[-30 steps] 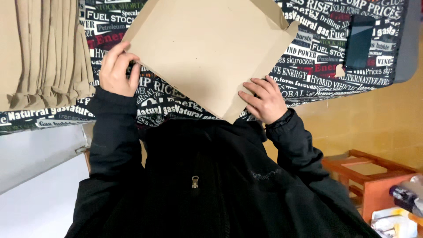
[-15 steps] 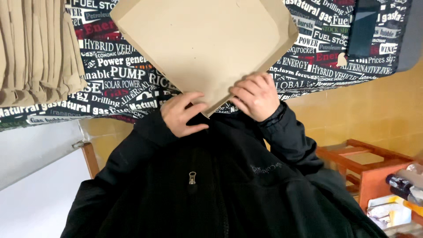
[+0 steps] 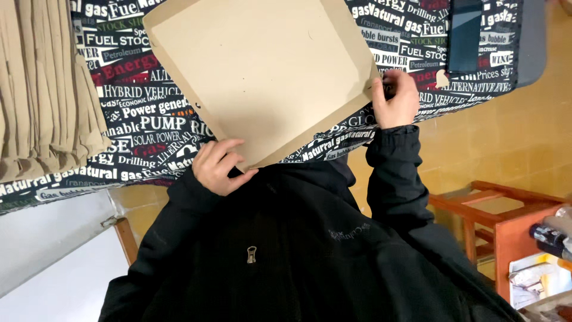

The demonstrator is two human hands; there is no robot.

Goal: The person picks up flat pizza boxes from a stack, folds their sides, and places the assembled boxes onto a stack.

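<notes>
flat cardboard sheet (image 3: 262,77) lies on the print-covered table (image 3: 137,119), tilted as a diamond. left hand (image 3: 217,167) pinches its 6 o'clock corner, right hand (image 3: 396,98) grips its 3 o'clock corner. folded cardboard stack (image 3: 42,95) at 9 o'clock.

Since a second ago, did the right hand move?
Yes. The right hand slid along the edge of the cardboard sheet, away from the body, closer to the dark rectangle lying on the printed tablecloth.

Cardboard tray (image 3: 262,71) fills centre; folded stack (image 3: 42,95) crowds left.
</notes>
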